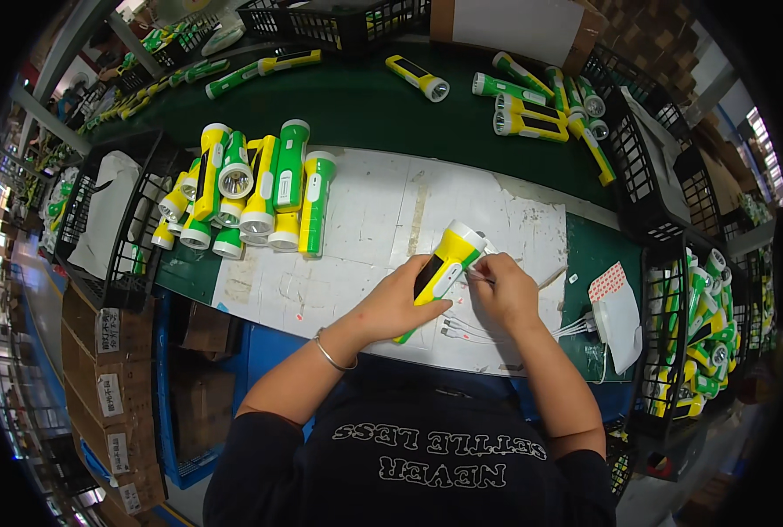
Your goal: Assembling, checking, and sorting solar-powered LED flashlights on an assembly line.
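My left hand [393, 303] is wrapped round a yellow and green flashlight [453, 250], its white lamp head tilted away from me to the upper right. A dark panel and a white switch plate show on its body. Against the side of this flashlight my right hand [507, 292] is closed in a pinch; what sits between the fingertips is too small to make out. White charging cables [470, 332] with bare plugs lie under the right forearm, running to a white round-edged block [615, 321]. To the left, several flashlights [259, 189] are piled on the white work sheet [374, 211].
Black crates stand at the left [137, 228] and right [650, 176]; a lower right crate [663, 342] is full of flashlights. Beyond the sheet, more flashlights [532, 114] lie on the green belt [356, 101]. Cardboard boxes [115, 386] are stacked below left.
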